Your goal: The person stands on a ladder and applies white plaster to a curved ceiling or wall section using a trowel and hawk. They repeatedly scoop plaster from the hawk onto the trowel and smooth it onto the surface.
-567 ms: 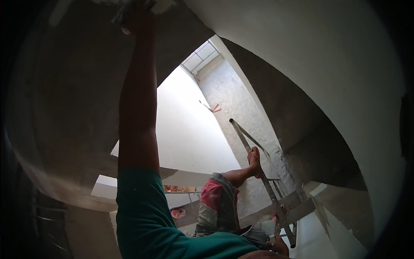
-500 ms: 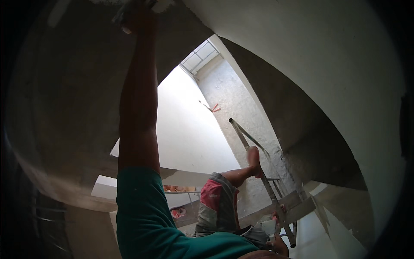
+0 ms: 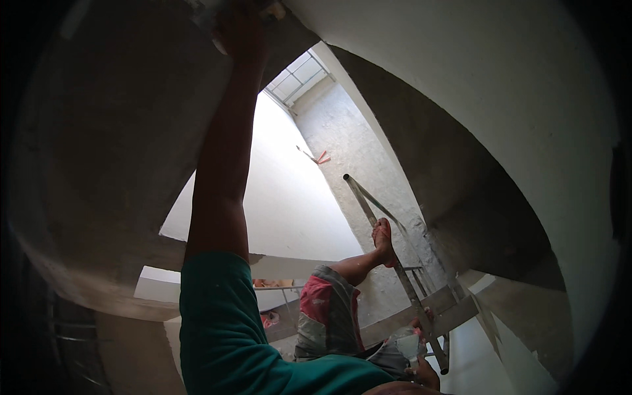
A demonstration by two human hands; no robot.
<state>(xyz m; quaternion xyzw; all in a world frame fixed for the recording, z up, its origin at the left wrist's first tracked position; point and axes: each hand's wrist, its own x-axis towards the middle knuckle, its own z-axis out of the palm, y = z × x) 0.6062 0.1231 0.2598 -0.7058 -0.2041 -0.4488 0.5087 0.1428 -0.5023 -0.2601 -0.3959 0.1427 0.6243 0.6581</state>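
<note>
While a blurred grey object (image 3: 205,12) is seen at the frame's upper edge, left of centre, beside the raised left hand (image 3: 241,31), whose grip cannot be told, a pale object (image 3: 408,342) is clasped by the right hand (image 3: 427,376) at lower right, near a ladder (image 3: 412,296) touched by a bare foot (image 3: 382,241)

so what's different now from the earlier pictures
The raised bare left hand has moved rightward in the picture along the dark grey surface; its grip is too dim to judge. The view has shifted slightly. The bare right hand stays low beside a pale object, and a bare foot stays on the grey metal ladder.
</note>
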